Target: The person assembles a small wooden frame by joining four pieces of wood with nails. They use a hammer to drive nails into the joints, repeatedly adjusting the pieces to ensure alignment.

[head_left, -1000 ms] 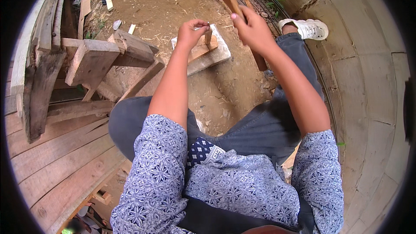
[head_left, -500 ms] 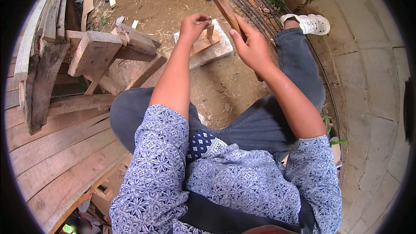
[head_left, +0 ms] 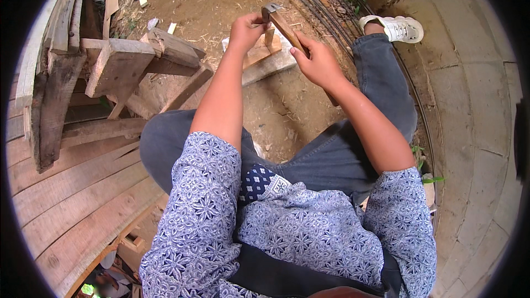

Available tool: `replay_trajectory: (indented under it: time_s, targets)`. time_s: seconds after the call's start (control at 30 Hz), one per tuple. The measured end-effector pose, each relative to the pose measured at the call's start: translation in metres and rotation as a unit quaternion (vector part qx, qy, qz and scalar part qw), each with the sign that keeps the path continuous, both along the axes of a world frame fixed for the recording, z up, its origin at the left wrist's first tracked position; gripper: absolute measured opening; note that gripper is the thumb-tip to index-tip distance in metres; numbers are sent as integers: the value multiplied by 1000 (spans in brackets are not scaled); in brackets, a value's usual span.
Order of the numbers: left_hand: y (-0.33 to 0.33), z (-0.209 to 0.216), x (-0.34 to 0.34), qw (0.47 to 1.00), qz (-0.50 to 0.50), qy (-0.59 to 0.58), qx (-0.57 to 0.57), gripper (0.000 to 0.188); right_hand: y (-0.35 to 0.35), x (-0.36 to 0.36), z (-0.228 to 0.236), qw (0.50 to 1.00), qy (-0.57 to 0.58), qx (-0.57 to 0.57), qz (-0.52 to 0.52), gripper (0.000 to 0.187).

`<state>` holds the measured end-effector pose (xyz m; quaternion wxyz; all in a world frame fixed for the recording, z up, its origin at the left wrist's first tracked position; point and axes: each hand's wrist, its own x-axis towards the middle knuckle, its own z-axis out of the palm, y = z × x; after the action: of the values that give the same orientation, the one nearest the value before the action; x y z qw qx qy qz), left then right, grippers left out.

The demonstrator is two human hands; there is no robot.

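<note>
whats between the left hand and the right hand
In the head view, part of the hammer, with the wood block and pale slab beneath.

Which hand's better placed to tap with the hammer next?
Right, I'd judge: the right hand grips the hammer, while the left hand is beside the small upright wood piece.

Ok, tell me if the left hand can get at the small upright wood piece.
Probably yes: the left hand is beside the small upright wood piece, with nothing visible between, though the hammer head looks close by.
</note>
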<state>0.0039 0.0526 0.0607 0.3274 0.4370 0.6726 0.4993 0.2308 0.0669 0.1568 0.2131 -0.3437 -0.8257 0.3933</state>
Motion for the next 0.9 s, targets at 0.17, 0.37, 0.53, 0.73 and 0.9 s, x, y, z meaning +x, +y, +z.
replay_trajectory:
  time_s: [0.17, 0.37, 0.53, 0.73, 0.9]
  targets:
    - [-4, -18, -14, 998, 10, -54, 9, 15, -6, -10, 21, 993, 112, -29, -26, 47]
    - [-1, -10, -8, 1000, -4, -4, -13, 21, 7, 1, -1, 1000, 22, -19, -7, 47]
    - [0, -10, -21, 997, -18, -61, -45, 27, 10, -5, 5, 992, 83, -72, -63, 47]
    - [3, -11, -24, 999, -10, -31, -26, 41, 11, 2, -3, 991, 60, -102, -53, 52]
    - [5, -13, -21, 999, -10, -20, -32, 41, 13, 5, -7, 993, 34, -95, -59, 49]
